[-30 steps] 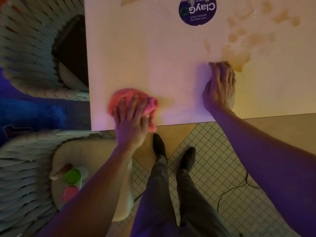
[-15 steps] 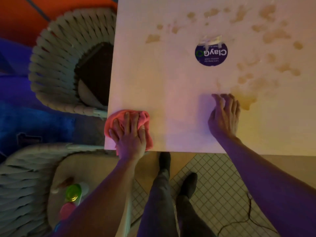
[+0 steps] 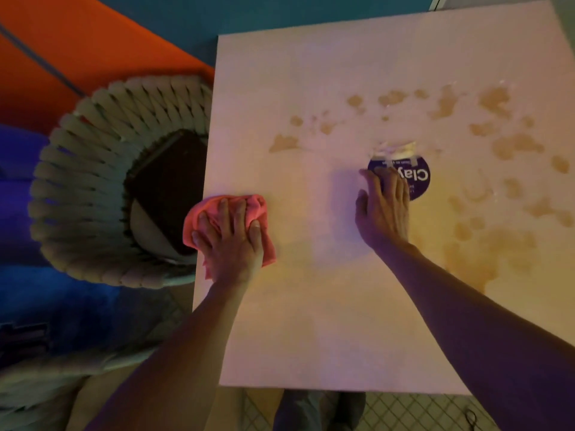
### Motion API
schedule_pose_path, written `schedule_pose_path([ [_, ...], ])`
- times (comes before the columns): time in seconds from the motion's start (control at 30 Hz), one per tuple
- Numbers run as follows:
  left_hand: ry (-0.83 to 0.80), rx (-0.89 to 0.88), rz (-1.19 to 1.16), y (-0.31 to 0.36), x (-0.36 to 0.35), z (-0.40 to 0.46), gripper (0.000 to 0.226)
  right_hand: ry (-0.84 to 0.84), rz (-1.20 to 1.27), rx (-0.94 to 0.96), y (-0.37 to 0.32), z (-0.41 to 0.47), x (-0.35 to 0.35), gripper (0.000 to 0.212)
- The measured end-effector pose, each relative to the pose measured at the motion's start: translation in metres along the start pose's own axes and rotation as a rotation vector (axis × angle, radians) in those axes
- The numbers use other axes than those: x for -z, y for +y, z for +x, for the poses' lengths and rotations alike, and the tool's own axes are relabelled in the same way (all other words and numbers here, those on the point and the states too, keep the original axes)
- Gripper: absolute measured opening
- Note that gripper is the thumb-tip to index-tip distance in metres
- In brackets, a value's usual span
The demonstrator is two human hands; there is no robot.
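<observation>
Pressing a pink cloth (image 3: 259,208) onto a stained white worktop (image 3: 326,321).
Brown stains (image 3: 485,253) spread over the worktop's right half, from the far side toward the near edge, and a woven chair (image 3: 93,181) stands just beside its left edge. The left hand (image 3: 231,244) lies with fingers spread and fairly straight on the bunched cloth at the left edge. The right hand (image 3: 384,209) rests flat near the middle, its fingertips covering part of a round purple sticker (image 3: 418,178).
</observation>
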State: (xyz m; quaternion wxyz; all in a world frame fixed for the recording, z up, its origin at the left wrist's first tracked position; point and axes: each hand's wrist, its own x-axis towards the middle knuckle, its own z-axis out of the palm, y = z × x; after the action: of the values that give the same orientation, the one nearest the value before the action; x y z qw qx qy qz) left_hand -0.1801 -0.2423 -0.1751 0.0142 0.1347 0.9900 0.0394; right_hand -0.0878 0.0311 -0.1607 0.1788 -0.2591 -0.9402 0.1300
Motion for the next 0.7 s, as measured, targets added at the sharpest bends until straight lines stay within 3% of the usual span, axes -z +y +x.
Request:
schedule_pose_path([
  [0.7,0.008,-0.116,-0.005,0.057,-0.003,0.278,0.057,-0.053,-0.1,-0.026,0.004,0.189,-0.06,0.044],
])
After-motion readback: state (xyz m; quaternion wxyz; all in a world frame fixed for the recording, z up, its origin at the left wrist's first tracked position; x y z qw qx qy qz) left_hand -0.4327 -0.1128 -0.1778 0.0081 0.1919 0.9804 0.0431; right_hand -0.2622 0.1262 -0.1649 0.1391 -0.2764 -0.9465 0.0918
